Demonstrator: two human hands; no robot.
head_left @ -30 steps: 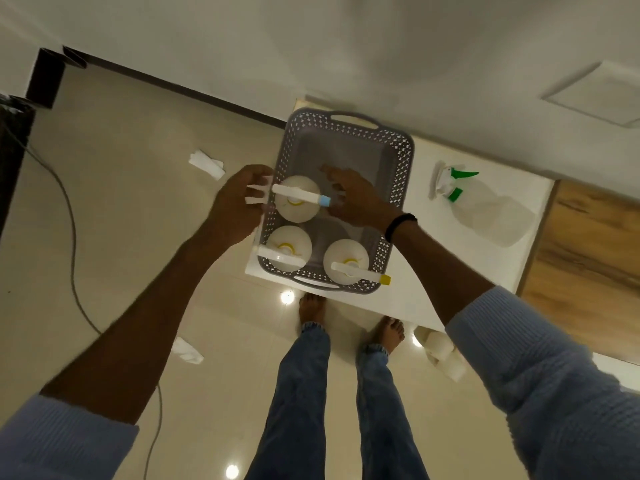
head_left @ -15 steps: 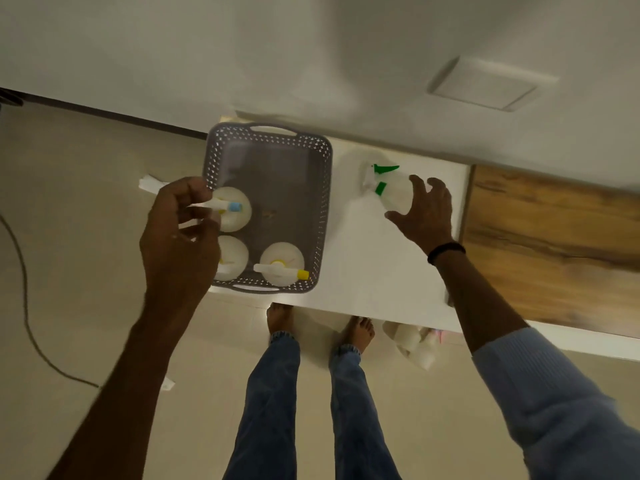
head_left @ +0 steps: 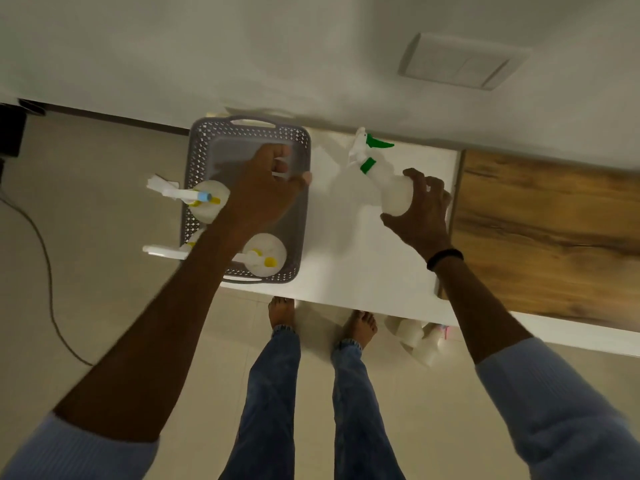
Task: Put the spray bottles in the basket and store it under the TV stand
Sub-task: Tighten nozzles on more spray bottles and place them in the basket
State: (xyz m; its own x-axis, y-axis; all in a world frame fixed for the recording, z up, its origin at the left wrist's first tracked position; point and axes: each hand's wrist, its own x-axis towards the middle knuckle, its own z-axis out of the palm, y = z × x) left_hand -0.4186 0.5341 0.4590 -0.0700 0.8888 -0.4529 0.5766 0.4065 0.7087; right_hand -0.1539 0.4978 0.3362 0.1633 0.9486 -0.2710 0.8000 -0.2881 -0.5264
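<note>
A grey perforated basket (head_left: 207,140) stands on the left end of a white stand top (head_left: 349,271). Three white spray bottles stand inside it: one with a blue nozzle (head_left: 207,199) at the left, one with a yellow nozzle (head_left: 265,258) at the near right, and one mostly hidden under my forearm. My left hand (head_left: 266,188) hovers over the basket's right side, fingers curled, thumb near the right rim, holding nothing that I can see. My right hand (head_left: 420,211) grips the body of a white bottle with a green trigger (head_left: 374,168), tilted on the stand top.
A wooden panel (head_left: 540,230) continues the stand to the right. A wall rises behind with a switch plate (head_left: 457,62). A cable (head_left: 45,258) trails over the tiled floor at left. White rolls (head_left: 415,337) lie under the stand by my bare feet.
My left hand has moved from the basket's left rim over to its right side. My right hand has closed on the green-trigger bottle, which now points toward the basket.
</note>
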